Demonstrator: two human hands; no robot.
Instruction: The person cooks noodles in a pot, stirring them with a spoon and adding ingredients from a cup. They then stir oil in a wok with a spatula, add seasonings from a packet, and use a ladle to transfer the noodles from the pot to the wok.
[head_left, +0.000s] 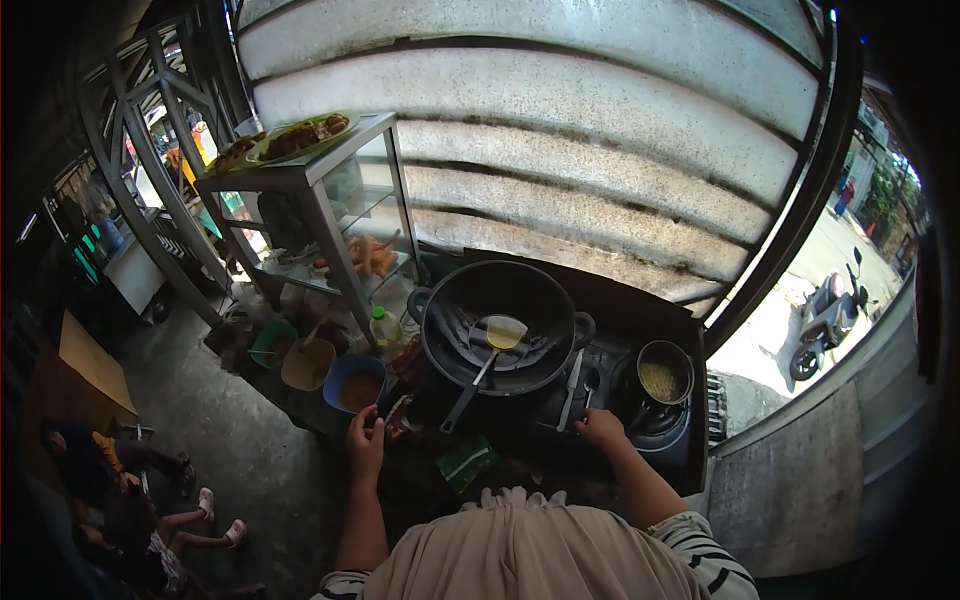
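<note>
A dark wok point(450, 345) sits on the stove, and inside it rests a ladle point(482, 372) with yellowish liquid in its bowl, the handle leaning out over the near rim. At the stove's front left, my left hand point(366, 445) has its fingers curled close together, just below a blue bowl point(345, 392). My right hand point(603, 430) is closed at the front right edge; what its fingers grip is hidden. Just beyond it lie a knife point(571, 390) and a spoon point(591, 383). A green packet point(467, 464) lies between my hands, near my body.
A pot point(665, 372) of pale food stands on the right. To the left are a bowl point(308, 364), a bottle with a green cap point(384, 326) and a glass cabinet point(330, 210) topped by a plate of food point(305, 138). People point(150, 510) sit at lower left.
</note>
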